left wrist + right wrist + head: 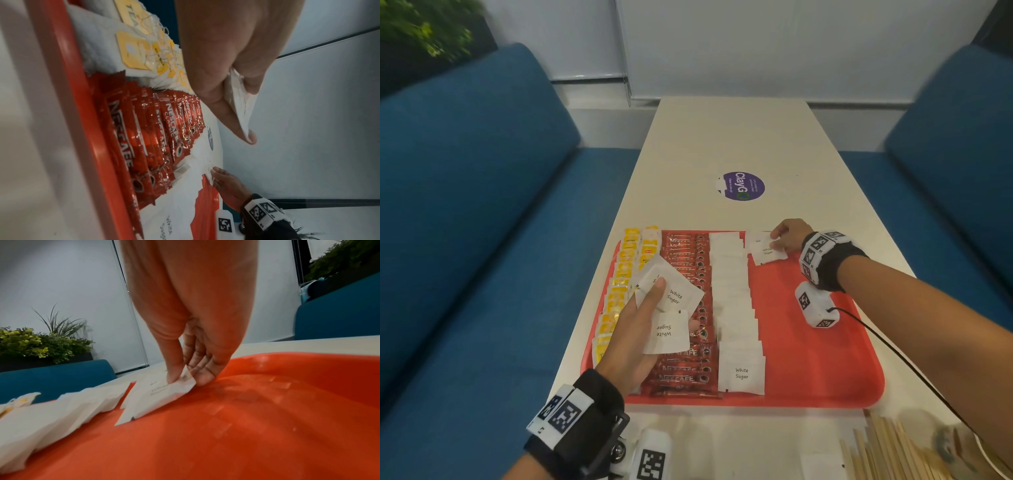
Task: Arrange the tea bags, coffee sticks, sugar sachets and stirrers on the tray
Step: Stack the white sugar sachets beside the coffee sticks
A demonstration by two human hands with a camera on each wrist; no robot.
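Note:
A red tray (815, 353) holds a column of yellow tea bags (619, 291) at its left, red coffee sticks (685, 370) beside them, then a column of white sugar sachets (736, 308). My left hand (643, 322) hovers over the coffee sticks and grips a small fan of sugar sachets (671, 308), seen edge-on in the left wrist view as sachets (240, 104). My right hand (787, 236) pinches a sugar sachet (164, 395) at the tray's far edge, where a second sachet column (767, 250) begins. Wooden stirrers (876, 448) lie on the table at the near right.
The white table (739, 137) stretches away with a purple sticker (743, 186) on it. Blue sofas (465, 205) flank both sides. The tray's right half (267, 426) is bare red plastic. A black cable (893, 353) runs from my right wrist device.

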